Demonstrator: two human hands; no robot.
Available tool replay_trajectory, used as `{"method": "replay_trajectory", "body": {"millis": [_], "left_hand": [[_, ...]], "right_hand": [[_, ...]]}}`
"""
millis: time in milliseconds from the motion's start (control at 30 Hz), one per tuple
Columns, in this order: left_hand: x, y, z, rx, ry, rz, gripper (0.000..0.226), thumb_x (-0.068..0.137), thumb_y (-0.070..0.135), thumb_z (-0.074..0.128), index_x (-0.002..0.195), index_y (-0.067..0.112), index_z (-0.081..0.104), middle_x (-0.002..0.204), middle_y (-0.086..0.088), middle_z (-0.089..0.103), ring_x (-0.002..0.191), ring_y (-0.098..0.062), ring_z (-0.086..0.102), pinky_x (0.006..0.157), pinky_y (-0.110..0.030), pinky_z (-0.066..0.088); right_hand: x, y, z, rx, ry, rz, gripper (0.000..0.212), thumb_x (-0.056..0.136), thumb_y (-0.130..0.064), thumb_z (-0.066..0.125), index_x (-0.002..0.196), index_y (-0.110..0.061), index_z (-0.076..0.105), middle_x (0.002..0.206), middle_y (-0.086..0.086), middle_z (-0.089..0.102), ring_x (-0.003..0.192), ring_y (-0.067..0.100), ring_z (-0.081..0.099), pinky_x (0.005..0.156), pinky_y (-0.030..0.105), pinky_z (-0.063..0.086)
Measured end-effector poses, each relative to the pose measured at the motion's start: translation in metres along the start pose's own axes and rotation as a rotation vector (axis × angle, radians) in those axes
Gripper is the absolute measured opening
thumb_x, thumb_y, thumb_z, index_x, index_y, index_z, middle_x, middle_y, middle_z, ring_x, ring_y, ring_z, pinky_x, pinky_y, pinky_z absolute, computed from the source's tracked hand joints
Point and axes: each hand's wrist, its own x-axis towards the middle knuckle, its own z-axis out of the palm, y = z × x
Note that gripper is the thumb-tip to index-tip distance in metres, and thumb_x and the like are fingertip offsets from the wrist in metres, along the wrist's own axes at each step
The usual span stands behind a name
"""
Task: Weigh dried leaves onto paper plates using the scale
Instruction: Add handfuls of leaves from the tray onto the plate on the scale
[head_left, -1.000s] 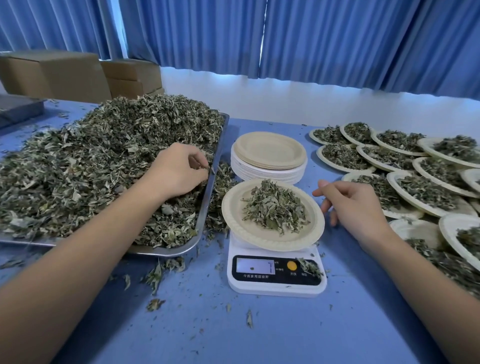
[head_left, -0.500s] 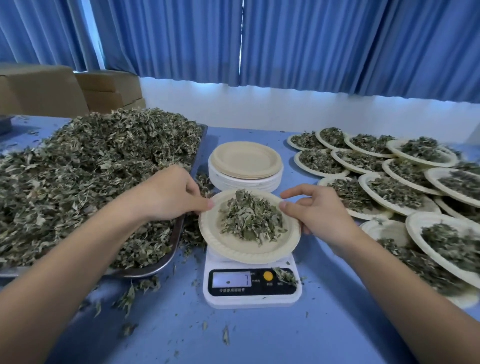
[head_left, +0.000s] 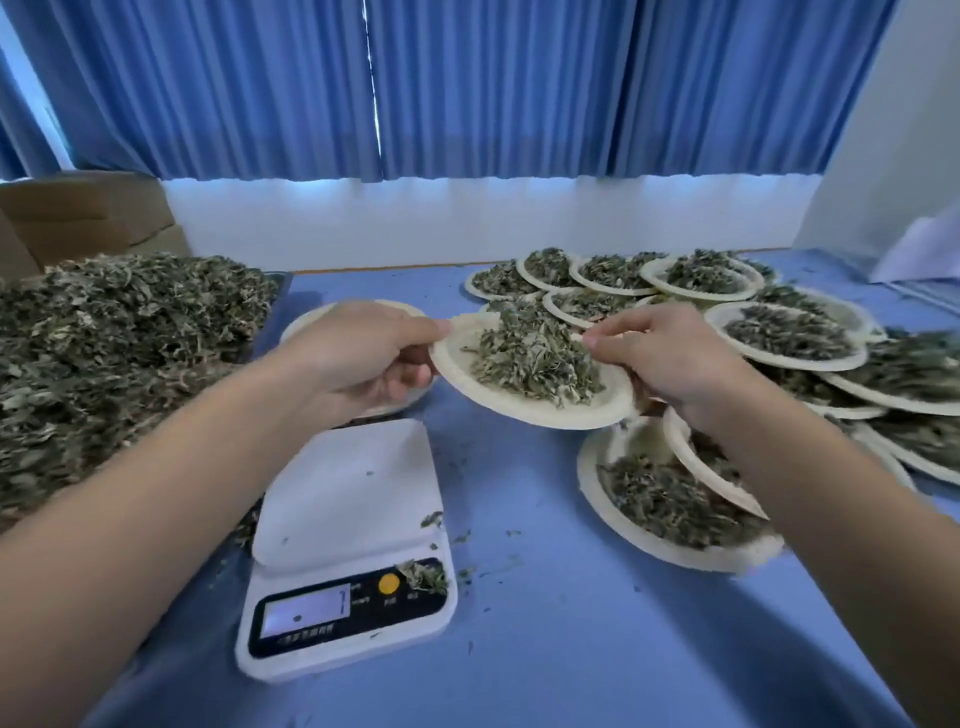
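1 leafy paper plate (head_left: 519, 408) between left hand (head_left: 358, 364) and right hand (head_left: 670, 364)

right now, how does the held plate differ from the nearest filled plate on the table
The held plate is aloft and tilted, its rim pinched by the left hand and right hand; the nearest plate lies on the table. Another plate overlaps the nearest plate, none the held plate. Both carry dried leaves.

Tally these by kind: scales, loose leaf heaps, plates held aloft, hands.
White digital kitchen scale: 1
Heap of loose dried green leaves: 1
Round pale paper plate of leaves, held aloft: 1
Hands, left hand and right hand, gripping it: 2
Total: 5
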Motion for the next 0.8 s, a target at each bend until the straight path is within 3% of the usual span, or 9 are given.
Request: {"method": "replay_trajectory", "body": {"millis": [133,267,400,567,667,800], "left_hand": [[0.032,0.008,0.062,-0.041,-0.045,-0.042,0.009,0.095,0.013,0.068,0.098,0.007,0.063,0.075,-0.007,0.053,0.040,-0.007,0.050,0.034,-0.015,0.031],[0.064,0.009,0.114,-0.043,-0.113,-0.098,0.008,0.095,0.008,0.066,0.089,0.006,0.061,0.064,-0.004,0.057,0.039,-0.005,0.052,0.034,-0.014,0.037],[0.096,0.009,0.137,-0.037,-0.078,-0.123,0.009,0.091,0.005,0.071,0.090,0.001,0.063,0.056,-0.004,0.059,0.041,-0.008,0.055,0.038,-0.017,0.045],[0.145,0.021,0.134,-0.007,0.024,-0.084,0.006,0.092,0.001,0.068,0.093,-0.002,0.063,0.062,-0.005,0.057,0.041,-0.009,0.054,0.044,-0.021,0.050],[0.181,0.035,0.119,0.051,0.103,-0.051,0.007,0.092,0.000,0.068,0.095,0.001,0.062,0.067,-0.005,0.056,0.041,-0.008,0.052,0.044,-0.022,0.052],[0.227,0.040,0.102,0.151,0.153,-0.083,0.009,0.093,0.002,0.068,0.088,0.005,0.060,0.066,-0.005,0.055,0.036,-0.007,0.052,0.042,-0.023,0.053]], "right_hand": [[0.008,0.014,-0.063,-0.077,0.098,0.056,0.005,0.090,-0.013,0.076,0.087,-0.015,0.080,0.075,0.007,0.077,0.058,0.015,0.064,0.051,0.027,0.056],[0.021,0.031,-0.111,-0.130,0.212,0.083,0.003,0.090,-0.010,0.076,0.088,-0.011,0.078,0.073,0.010,0.073,0.055,0.015,0.062,0.049,0.025,0.055],[0.047,0.040,-0.133,-0.201,0.252,0.082,0.003,0.089,-0.006,0.076,0.087,-0.008,0.077,0.073,0.013,0.071,0.046,0.010,0.059,0.050,0.023,0.058],[0.101,0.032,-0.123,-0.332,0.259,0.023,0.014,0.081,-0.004,0.079,0.073,-0.014,0.075,0.059,0.008,0.069,0.049,0.018,0.060,0.065,0.037,0.061],[0.139,0.018,-0.101,-0.434,0.282,-0.031,0.007,0.076,-0.005,0.078,0.074,-0.010,0.075,0.076,0.013,0.074,0.071,0.029,0.070,0.076,0.047,0.064],[0.190,0.012,-0.071,-0.686,0.257,-0.093,0.017,0.080,-0.008,0.070,0.096,-0.004,0.073,0.093,0.014,0.072,0.090,0.030,0.069,0.081,0.043,0.062]]}}
